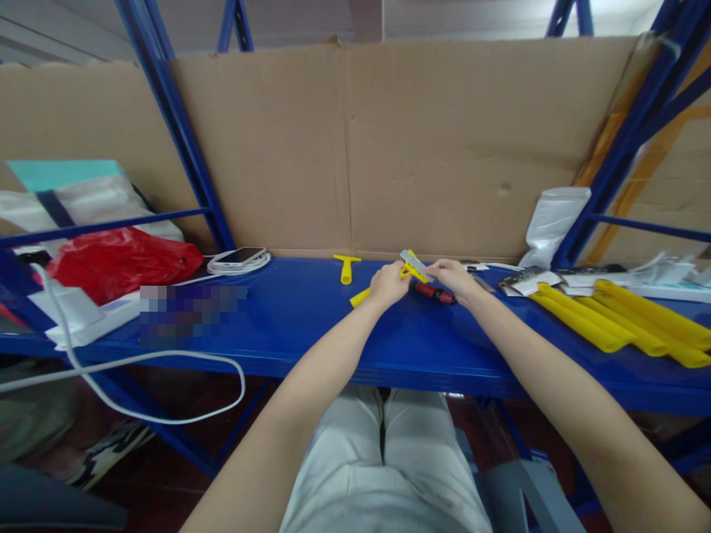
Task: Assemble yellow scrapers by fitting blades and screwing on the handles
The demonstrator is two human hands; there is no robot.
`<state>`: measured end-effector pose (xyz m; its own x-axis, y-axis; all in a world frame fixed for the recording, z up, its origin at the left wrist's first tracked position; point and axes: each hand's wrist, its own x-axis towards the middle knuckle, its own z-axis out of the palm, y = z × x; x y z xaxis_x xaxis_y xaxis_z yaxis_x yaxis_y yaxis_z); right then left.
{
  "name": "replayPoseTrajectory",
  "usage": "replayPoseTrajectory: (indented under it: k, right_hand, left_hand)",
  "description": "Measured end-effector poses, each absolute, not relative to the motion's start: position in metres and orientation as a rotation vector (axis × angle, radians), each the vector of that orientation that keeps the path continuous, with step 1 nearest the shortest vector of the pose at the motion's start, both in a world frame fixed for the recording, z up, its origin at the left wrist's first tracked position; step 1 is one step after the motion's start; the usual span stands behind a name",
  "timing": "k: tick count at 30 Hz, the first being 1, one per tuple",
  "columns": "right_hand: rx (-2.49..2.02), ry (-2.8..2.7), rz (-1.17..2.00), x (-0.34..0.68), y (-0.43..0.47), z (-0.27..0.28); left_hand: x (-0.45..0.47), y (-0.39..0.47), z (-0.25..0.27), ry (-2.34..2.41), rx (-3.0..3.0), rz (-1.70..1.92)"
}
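Note:
My left hand is closed around the handle of a yellow T-shaped scraper, its head pointing up and to the right. A flat silver blade lies across that head. My right hand pinches at the blade's right end; its fingertips partly hide the contact. Just below the hands, a red and black screwdriver lies on the blue table. Another yellow T-shaped piece rests near the cardboard wall, apart from both hands.
Yellow tubular pieces lie at the right, beside dark and white packages. A white plastic bag leans by the blue post. On the left are a phone on a coiled cable, a red bag and a power strip.

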<state>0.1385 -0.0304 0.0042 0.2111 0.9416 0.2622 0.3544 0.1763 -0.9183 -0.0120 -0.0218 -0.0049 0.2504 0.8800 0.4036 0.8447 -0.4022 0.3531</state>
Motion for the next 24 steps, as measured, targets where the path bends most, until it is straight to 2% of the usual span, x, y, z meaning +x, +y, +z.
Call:
replayPoseTrajectory:
  k: [12,17,24]
  right_hand:
    - [-1.481,-1.351,0.584,0.1327,-0.0319,0.0057]
    - [-1.502,-1.317,0.616,0.1311,-0.0334,0.0068]
    - [-1.486,-1.277,0.723,0.1346,-0.0306,0.0052]
  left_hand:
    - [-0.0127,-0.0186,-0.0075,1.545,2.483,0.960]
    - [-0.0143,-0.0174,-0.0097,1.416,2.598,0.955]
    - [-0.0141,-0.0193,-0.0078,1.500,2.600,0.895]
